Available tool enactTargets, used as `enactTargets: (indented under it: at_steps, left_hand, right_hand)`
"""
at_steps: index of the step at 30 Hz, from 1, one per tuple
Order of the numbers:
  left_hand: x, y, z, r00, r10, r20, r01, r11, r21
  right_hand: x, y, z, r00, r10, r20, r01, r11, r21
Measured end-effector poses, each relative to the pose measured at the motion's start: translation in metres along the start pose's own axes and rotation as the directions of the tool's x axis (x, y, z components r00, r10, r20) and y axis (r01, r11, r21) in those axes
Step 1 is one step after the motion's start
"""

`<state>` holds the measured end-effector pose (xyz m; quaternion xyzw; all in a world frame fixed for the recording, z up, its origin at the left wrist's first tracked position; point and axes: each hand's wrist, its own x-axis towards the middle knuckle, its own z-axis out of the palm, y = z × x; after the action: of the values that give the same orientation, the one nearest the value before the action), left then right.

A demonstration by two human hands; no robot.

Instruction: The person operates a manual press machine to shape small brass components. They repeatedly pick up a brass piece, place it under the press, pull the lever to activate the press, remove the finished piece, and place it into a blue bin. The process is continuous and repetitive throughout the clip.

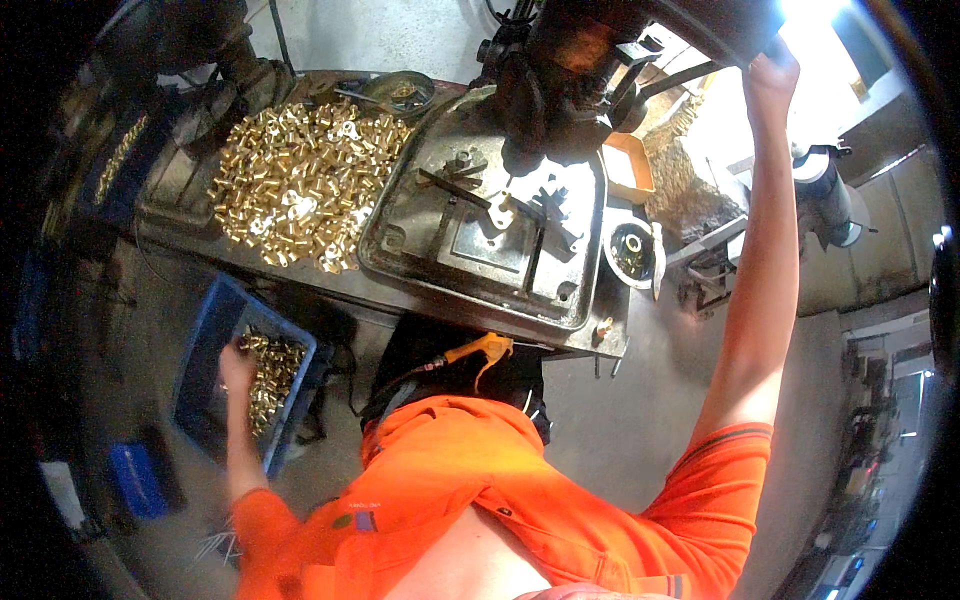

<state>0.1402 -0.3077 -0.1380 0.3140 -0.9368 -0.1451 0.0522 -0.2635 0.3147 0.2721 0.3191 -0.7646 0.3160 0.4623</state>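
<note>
My right arm stretches up to the far right, and my right hand [774,76] is closed at the outer end of a drill press lever [685,79]; glare hides part of the grip. My left hand [237,366] is low on the left, inside a blue plastic bin [208,315], beside a heap of brass fittings [272,378]. Its fingers are too dark and small to read. Beneath the dark drill press head [560,90], a pale metal piece [500,210] sits at the fixture on the machine table [470,285].
A large pile of brass fittings [300,180] covers the bench left of the machine table. An orange-yellow air gun [485,348] hangs at the bench's front edge. Right of the table are a yellow tray [628,165] and a round dish [630,250]. A blue container [138,480] lies lower left.
</note>
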Motion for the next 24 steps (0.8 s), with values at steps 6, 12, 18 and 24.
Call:
enactTargets:
  at_steps: [6, 12, 18, 24]
  left_hand:
    - [-0.057, 0.205, 0.025, 0.686, 0.618, 0.384, -0.372, 0.752, -0.544]
    - [-0.097, 0.305, 0.108, 0.330, 0.673, 0.662, -0.701, 0.644, -0.306]
    - [-0.102, 0.333, 0.075, 0.295, 0.597, 0.746, -0.428, 0.781, -0.456]
    - [-0.120, 0.306, 0.061, 0.245, 0.542, 0.804, -0.555, 0.758, -0.343]
  right_hand:
    - [0.007, 0.064, 0.006, 0.988, -0.114, 0.106, 0.129, 0.981, -0.145]
    - [-0.008, 0.033, 0.010, 0.997, -0.024, 0.073, 0.036, 0.984, -0.176]
    - [-0.016, 0.034, 0.007, 0.998, 0.000, 0.068, 0.013, 0.981, -0.196]
    - [-0.017, 0.030, 0.011, 0.998, 0.014, 0.057, -0.003, 0.980, -0.200]
